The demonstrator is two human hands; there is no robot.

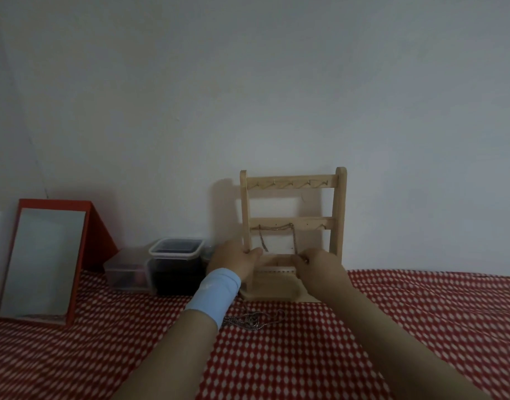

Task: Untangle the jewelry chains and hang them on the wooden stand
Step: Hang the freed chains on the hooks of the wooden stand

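L hand (233, 259) grips wooden stand (339, 215) post, R hand (314, 264) pinches hung chain (277, 226).

Red cloth (406, 327): stand (339, 215), chains (252, 320), mirror (43, 264), boxes (177, 272)

No readable text or numbers, none on wooden stand (305, 223), plastic boxes (177, 256), red-framed mirror (43, 264)

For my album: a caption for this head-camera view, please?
Left hand steadies the wooden stand while right hand hangs a chain; tangled chains lie on the red cloth.
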